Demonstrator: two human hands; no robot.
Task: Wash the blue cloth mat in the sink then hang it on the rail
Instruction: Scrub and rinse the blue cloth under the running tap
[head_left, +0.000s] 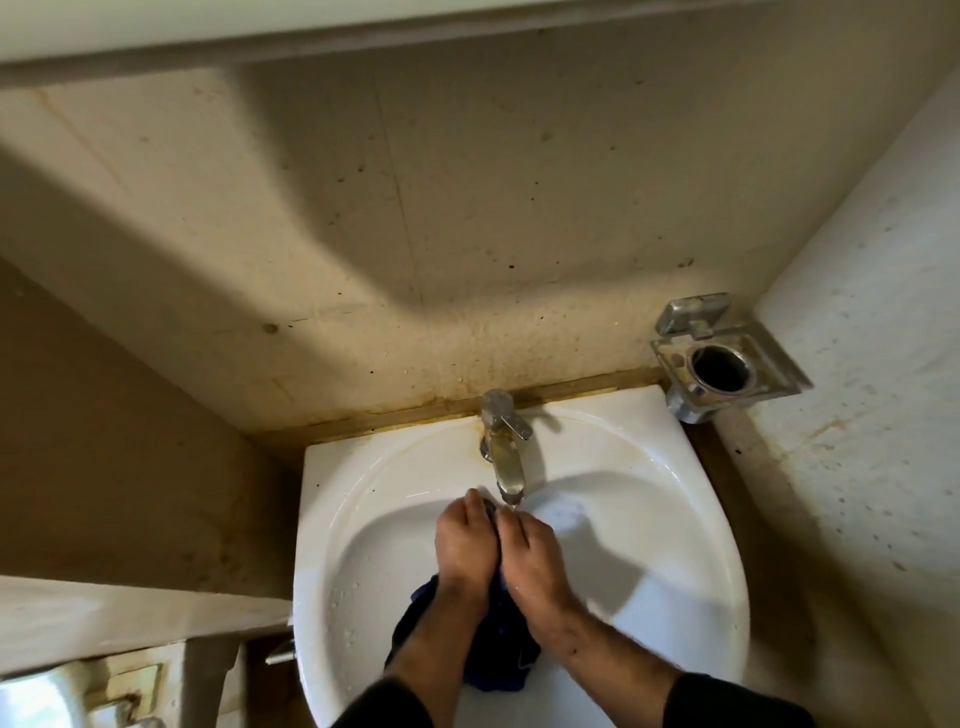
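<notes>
The blue cloth mat (501, 654) hangs bunched in the white sink (363, 493), mostly hidden under my forearms. My left hand (462, 540) and my right hand (527, 551) are pressed side by side, both gripping the mat's upper part. They hold it just under the spout of the metal tap (504, 447), where a thin stream of water falls onto it. The mat's lower end droops toward the sink's near rim.
A metal holder with a round hole (722, 364) is fixed to the wall right of the sink. Stained walls close in behind and on both sides. A pale ledge (130, 618) runs at the lower left. No rail is in view.
</notes>
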